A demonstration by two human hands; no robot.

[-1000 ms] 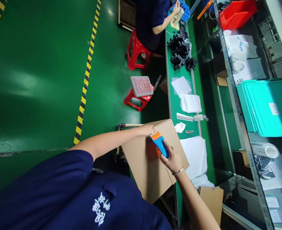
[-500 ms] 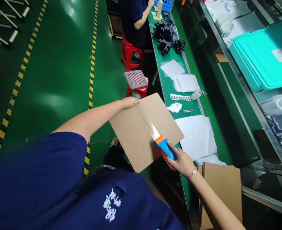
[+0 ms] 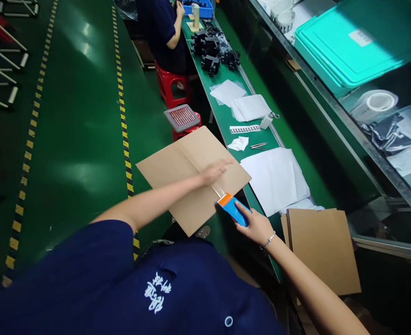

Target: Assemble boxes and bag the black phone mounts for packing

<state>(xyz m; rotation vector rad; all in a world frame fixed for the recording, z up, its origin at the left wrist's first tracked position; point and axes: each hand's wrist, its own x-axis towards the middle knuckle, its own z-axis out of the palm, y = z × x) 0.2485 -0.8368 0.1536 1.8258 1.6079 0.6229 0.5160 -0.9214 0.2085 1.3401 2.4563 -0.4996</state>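
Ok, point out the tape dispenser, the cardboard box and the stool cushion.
tape dispenser (image 3: pixel 234 209), head view, on its blue body
cardboard box (image 3: pixel 167 170), head view, on its left flap
stool cushion (image 3: pixel 181 117), head view, on its red centre

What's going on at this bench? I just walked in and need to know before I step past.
A person in a dark blue top is taping a cardboard box. The right hand grips a blue and orange tape dispenser at the box's near edge, with a strip of clear tape along the centre seam. The left hand lies flat on the box by that seam. Flat cardboard and white sheets lie to the right. Another person sits further along the green bench.
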